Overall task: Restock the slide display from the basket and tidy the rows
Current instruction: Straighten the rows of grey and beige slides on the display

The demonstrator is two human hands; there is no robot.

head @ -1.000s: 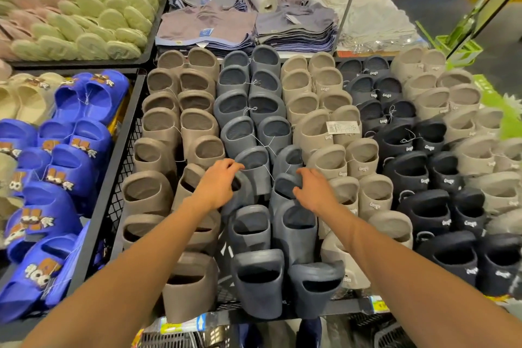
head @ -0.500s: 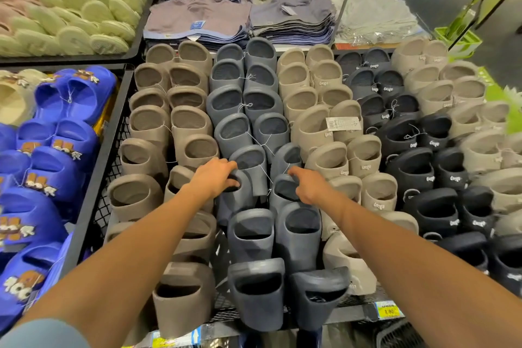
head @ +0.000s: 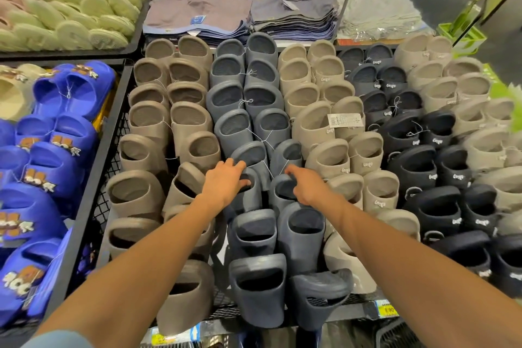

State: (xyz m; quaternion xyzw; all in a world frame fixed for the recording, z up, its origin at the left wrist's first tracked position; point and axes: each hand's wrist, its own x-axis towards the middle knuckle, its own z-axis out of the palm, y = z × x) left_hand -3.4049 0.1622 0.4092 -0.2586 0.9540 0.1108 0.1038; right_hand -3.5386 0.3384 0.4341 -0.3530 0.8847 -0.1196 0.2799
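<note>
Two hands work side by side. We see the left hand [head: 226, 182] curled over the strap of one grey slide [head: 252, 200] and the right hand [head: 308, 186] hooked into the adjacent grey slide [head: 278, 195]; brown slides [head: 141, 121] flank the left hand, beige slides [head: 327, 155] the right.

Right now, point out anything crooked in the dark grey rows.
The front-right dark grey foam slide leans over to the right, ridged surface showing, while its dark grey neighbour stands upright. Further back, a white paper tag lies across two beige foam slides.
</note>
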